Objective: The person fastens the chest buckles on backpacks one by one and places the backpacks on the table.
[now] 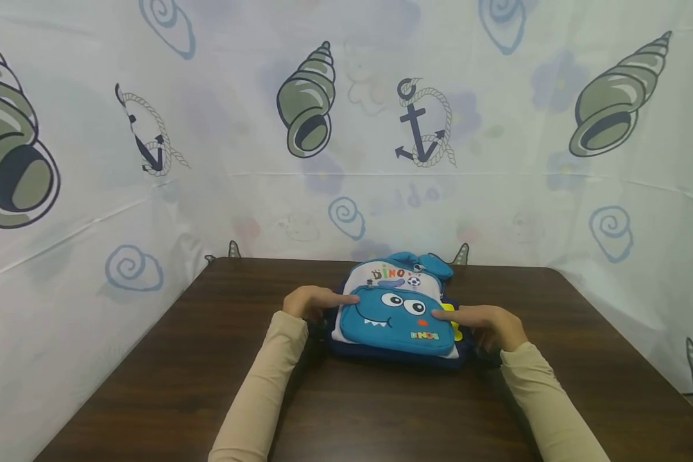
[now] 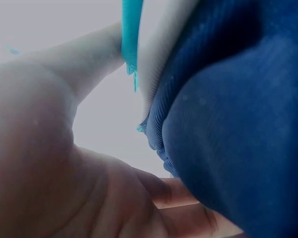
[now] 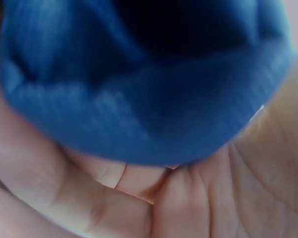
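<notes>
A child's backpack [image 1: 381,321] lies front side up near the middle of the table, its blue front pocket showing a dinosaur face and its white top lettered "DINO". My left hand [image 1: 314,301] grips its left side, thumb on the front pocket. On the opposite side my right hand [image 1: 491,321] holds it the same way, thumb beside the printed eye. In the left wrist view the fingers [image 2: 181,218] curl under the navy side fabric [image 2: 228,139]. The right wrist view shows curled fingers [image 3: 104,208] below a navy side pocket [image 3: 154,114].
The dark brown wooden table [image 1: 179,385] extends around the backpack. A white cloth [image 1: 369,218] printed with shells and anchors hangs behind it and along both sides. Blue strap loops [image 1: 436,266] lie at the backpack's top, and a yellow trim [image 1: 457,330] sticks out at its right.
</notes>
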Demonstrator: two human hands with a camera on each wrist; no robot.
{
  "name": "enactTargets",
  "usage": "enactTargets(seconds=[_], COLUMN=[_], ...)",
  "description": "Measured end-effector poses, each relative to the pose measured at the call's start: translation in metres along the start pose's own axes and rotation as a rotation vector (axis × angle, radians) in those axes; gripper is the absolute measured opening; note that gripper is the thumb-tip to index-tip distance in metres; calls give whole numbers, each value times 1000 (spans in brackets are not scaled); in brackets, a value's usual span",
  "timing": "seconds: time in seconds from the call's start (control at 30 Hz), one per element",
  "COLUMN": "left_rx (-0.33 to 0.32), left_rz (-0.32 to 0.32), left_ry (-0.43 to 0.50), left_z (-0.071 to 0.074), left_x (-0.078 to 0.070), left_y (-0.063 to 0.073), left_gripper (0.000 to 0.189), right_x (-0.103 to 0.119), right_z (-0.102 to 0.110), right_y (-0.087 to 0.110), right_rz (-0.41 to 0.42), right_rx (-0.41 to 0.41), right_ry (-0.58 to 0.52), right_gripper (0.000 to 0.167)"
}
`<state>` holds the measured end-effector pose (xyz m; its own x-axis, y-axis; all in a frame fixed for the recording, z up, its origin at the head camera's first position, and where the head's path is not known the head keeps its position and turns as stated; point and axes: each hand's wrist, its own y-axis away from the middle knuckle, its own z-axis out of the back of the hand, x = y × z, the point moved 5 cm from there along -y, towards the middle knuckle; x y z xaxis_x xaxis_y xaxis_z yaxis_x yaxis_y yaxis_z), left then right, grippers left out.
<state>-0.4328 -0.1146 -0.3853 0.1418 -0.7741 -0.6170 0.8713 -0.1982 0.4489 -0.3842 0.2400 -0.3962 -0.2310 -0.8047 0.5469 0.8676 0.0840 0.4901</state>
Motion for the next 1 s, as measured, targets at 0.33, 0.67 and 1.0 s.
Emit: enactTargets(seconds=[0.33, 0.67, 1.0], left_rx=[5, 4, -45], left_rz=[-11, -15, -16], left_ry=[-9, -24, -66], left_z=[-1, -3, 1], left_x=[3, 2, -7], left_y=[-2, -2, 6], left_gripper=[109, 109, 104], right_x=[-1, -2, 0], right_z=[-2, -3, -1], right_y=[0, -1, 2], right_rz=[-2, -13, -6], right_rx=[3, -3, -4], right_ry=[-4, 12, -7], right_gripper=[107, 110, 108])
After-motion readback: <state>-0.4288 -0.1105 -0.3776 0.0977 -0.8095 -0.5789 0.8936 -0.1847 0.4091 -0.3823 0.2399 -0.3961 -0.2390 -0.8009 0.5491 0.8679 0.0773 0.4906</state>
